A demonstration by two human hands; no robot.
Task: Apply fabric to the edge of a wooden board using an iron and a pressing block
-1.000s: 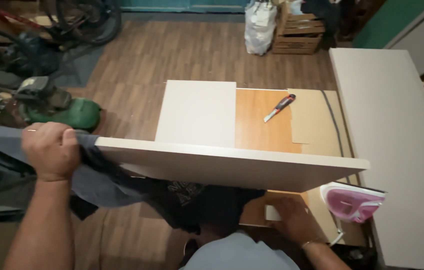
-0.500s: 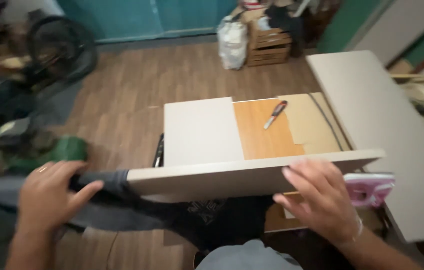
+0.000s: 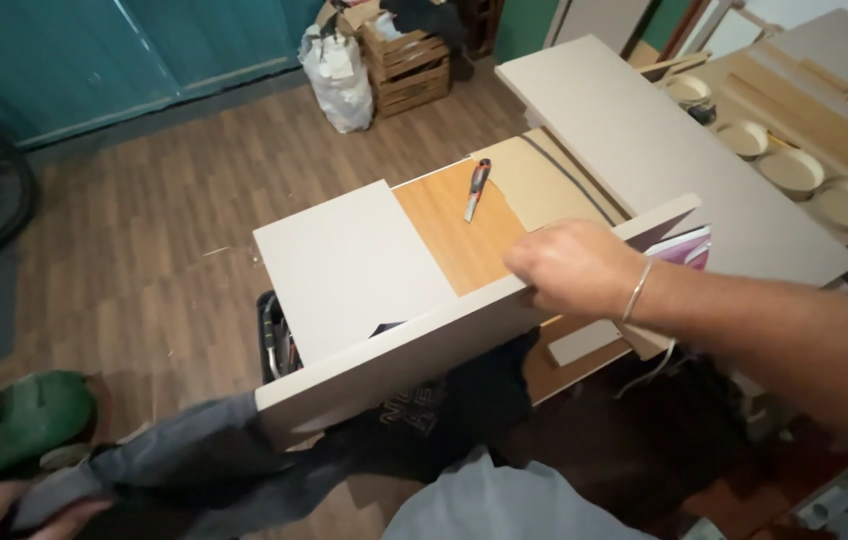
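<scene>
A long beige board (image 3: pixel 414 350) stands on edge across the work surface, tilted up to the right. My right hand (image 3: pixel 572 268) grips its top edge near the right end. My left hand (image 3: pixel 4 510) is at the bottom left corner, closed on a grey cloth (image 3: pixel 174 470) that drapes under the board's left end. A dark garment (image 3: pixel 444 410) hangs below the board's middle. A utility knife (image 3: pixel 477 188) lies on the orange wood panel (image 3: pixel 459 235) behind the board, next to a flat beige panel (image 3: pixel 349 265).
A pink and white clothes iron (image 3: pixel 686 247) sits just behind the board's right end. A long pale board (image 3: pixel 664 150) lies to the right, with round dishes (image 3: pixel 789 170) beyond it. A wooden crate (image 3: pixel 409 60), a white bag (image 3: pixel 336 75) and a green machine (image 3: pixel 19 420) stand on the floor.
The view swung right. My right hand slid along the board's top edge and the board's right end rose. My left hand dropped to the lower left, pulling the grey cloth.
</scene>
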